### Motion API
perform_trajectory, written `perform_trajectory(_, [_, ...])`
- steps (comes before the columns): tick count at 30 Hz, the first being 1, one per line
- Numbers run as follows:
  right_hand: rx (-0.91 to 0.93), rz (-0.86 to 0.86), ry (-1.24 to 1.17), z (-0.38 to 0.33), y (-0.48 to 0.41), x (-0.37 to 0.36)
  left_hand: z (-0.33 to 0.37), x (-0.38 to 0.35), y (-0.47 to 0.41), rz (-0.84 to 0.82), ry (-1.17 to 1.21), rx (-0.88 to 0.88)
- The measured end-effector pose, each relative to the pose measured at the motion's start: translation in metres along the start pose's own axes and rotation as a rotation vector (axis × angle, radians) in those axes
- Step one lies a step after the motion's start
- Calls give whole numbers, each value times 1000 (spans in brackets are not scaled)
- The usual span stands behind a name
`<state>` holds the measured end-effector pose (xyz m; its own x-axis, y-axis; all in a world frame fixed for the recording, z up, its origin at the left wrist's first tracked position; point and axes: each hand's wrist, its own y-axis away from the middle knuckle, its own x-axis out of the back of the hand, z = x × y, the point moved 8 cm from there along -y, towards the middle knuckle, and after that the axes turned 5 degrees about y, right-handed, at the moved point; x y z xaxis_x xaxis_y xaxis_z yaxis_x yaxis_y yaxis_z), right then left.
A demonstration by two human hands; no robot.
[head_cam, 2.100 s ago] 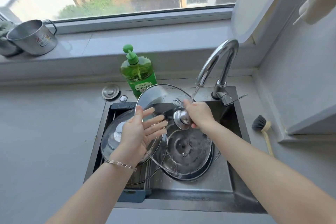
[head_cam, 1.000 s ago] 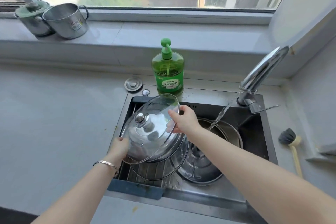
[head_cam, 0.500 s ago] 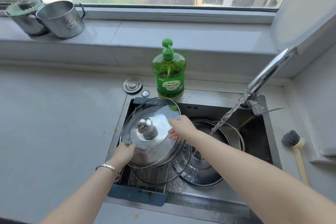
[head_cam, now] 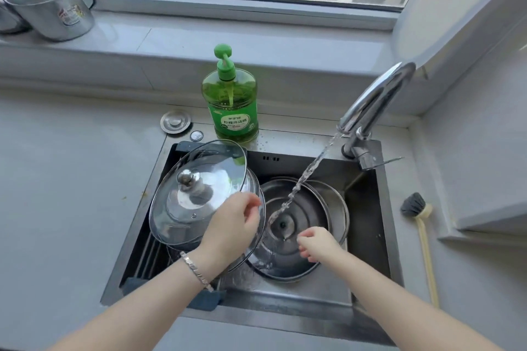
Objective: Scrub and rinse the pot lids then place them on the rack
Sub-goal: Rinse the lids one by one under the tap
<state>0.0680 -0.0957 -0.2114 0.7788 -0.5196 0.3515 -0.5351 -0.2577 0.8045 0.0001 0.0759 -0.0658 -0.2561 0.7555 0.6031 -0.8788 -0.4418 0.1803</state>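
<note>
A glass pot lid (head_cam: 185, 208) with a steel knob leans tilted on the roll-up rack (head_cam: 148, 253) across the left of the sink (head_cam: 368, 225). Behind and under it lie other glass lids (head_cam: 254, 179). My left hand (head_cam: 231, 225) sits at the front lid's lower right rim with fingers loosely curled; no grip on the rim shows. A steel lid (head_cam: 310, 208) lies upside down in the sink's right half under the running water (head_cam: 308, 174). My right hand (head_cam: 316, 245) hovers just above that steel lid, loosely curled and holding nothing.
The faucet (head_cam: 370, 100) runs at the back right. A green soap bottle (head_cam: 231, 100) stands behind the sink, with a drain stopper (head_cam: 175, 122) to its left. A dish brush (head_cam: 419, 219) lies on the right counter. Steel mugs (head_cam: 51, 6) stand on the windowsill.
The glass lid has settled against the rack. My right hand left its rim and dropped over the steel lid. My left hand slid from the lid's bottom edge to its right side.
</note>
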Motion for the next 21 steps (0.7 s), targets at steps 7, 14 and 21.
perform_trajectory(7, [-161, 162, 251, 78, -60, 43, -26, -82, -8, -227, 102, 291])
perform_trajectory(14, [-198, 227, -63, 89, -106, 36, -57, -87, -7, -158, 171, 426])
perform_trajectory(21, [-37, 120, -274, 61, -68, 37, -57, -76, 1, -114, 290, 514])
